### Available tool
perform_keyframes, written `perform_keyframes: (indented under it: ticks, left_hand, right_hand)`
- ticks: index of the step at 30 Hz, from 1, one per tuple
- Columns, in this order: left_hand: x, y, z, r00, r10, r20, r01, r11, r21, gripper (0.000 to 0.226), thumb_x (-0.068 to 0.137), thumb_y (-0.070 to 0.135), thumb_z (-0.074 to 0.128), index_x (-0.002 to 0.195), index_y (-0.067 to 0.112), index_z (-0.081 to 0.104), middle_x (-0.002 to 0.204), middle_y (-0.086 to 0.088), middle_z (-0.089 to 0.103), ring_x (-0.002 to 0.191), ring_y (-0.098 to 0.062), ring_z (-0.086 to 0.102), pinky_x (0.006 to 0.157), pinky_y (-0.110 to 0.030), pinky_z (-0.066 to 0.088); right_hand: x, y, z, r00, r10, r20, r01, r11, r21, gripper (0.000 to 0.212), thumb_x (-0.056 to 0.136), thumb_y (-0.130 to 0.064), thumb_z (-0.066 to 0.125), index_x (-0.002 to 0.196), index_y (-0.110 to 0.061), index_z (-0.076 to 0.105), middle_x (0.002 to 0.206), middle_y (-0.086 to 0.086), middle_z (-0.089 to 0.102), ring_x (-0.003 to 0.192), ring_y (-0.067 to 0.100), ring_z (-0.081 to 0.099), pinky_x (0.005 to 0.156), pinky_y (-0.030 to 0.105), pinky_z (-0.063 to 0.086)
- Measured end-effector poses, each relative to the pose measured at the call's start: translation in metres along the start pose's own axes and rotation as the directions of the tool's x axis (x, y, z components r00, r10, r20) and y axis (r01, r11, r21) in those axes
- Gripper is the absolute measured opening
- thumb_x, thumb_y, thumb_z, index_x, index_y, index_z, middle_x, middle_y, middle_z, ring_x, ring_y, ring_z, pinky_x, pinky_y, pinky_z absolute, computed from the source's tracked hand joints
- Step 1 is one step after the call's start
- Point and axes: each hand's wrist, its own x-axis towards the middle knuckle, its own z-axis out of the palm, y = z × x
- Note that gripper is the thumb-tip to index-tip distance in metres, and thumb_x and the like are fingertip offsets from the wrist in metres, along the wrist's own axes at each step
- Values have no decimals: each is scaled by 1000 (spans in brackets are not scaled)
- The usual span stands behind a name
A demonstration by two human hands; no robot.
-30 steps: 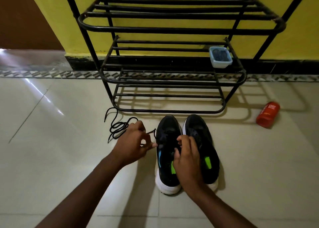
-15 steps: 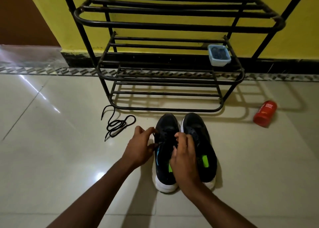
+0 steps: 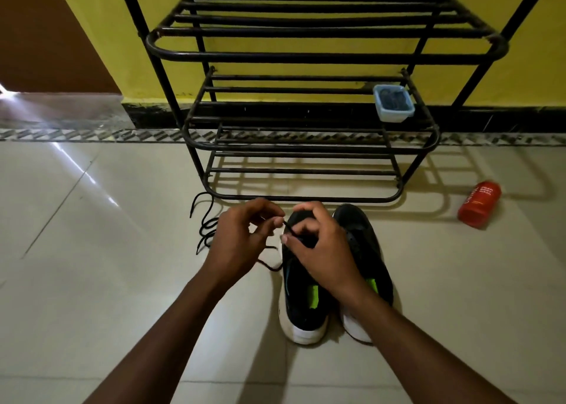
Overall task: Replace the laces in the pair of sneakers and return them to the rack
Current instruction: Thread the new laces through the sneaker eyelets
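Hands raised since earlier: left hand [image 3: 242, 244], right hand [image 3: 318, 250] both pinch lace [image 3: 288, 227] above left sneaker [image 3: 301, 299].

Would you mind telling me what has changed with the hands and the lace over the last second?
The left hand moved in from the loose black lace on the floor to meet the right hand over the toe of the left black sneaker, pinching a lace end. Sneakers, black metal rack and red bottle stayed put.

dim indoor | glare on floor [image 3: 101, 186] left | wide-angle bending | sharp shadows
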Motion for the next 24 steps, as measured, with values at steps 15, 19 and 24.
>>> perform_keyframes:
  ticks: [15,19,24]
  left_hand:
    - [-27,-69,-4,909,-409,-81,417,886,203,18,91,14,74,75,22,70,66,1,70,59,-10,68,58,-18,48]
    - [-24,-51,10,901,-429,-69,430,903,0,15,92,17,72,77,15,74,65,1,72,60,-9,68,61,-23,51]
    - [-20,-24,35,898,-433,78,435,847,-305,9,92,1,69,83,1,70,70,-13,72,60,-14,65,56,-23,51]
  right_hand:
    - [17,15,-16,946,44,-321,-85,989,-117,22,85,-15,78,93,-19,59,82,-6,66,73,4,63,63,7,46]
    - [-9,23,-22,949,23,-315,-121,948,-294,21,83,-20,79,85,-23,59,91,-1,57,76,8,57,65,7,38]
    - [-33,34,-18,984,125,-125,-159,934,-318,32,78,-20,84,103,-26,65,97,-8,65,89,6,64,79,20,57]
